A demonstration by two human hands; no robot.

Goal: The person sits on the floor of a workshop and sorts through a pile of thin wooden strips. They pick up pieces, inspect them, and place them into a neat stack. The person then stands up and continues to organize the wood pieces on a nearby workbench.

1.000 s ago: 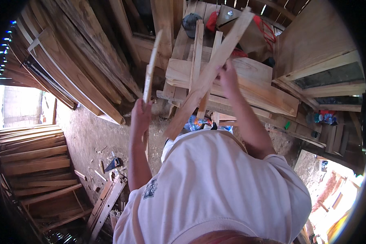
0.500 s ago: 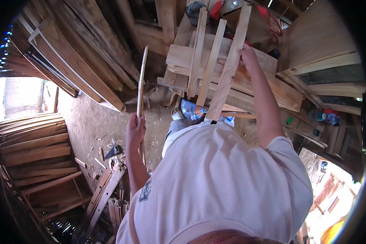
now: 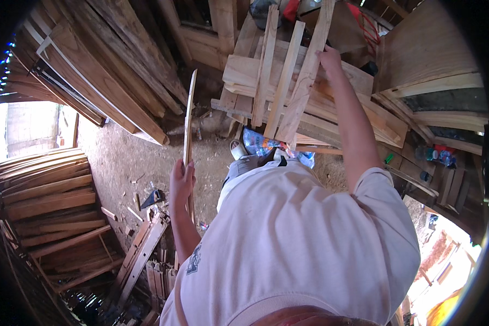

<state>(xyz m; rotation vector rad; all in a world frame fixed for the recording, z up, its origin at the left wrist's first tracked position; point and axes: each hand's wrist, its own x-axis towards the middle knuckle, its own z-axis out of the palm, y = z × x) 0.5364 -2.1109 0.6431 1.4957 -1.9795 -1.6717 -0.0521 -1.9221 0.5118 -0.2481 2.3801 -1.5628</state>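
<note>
My left hand (image 3: 182, 178) is closed around a long thin wooden strip (image 3: 189, 119), which stands up past my fingers on the left. Farther off to the right, my right hand (image 3: 328, 58) grips the edge of a wider wooden board (image 3: 305, 87) that slants across the work surface. Left of that board lie two narrower pieces, a slim batten (image 3: 283, 81) and another batten (image 3: 264, 68). All three rest across a thick plank (image 3: 242, 70) on a stack of timber. The lower end of the wide board overhangs the stack toward my body.
Tall planks (image 3: 119, 70) lean at the upper left. A timber pile (image 3: 49, 201) fills the left side. A handsaw (image 3: 152, 199) lies among offcuts on the dirt floor. A wooden panel (image 3: 429, 49) stands at the right, and a cap (image 3: 263, 13) sits at the back.
The wide board in my right hand has moved slightly away from me, up the stack. My left hand and its strip have dropped a little lower.
</note>
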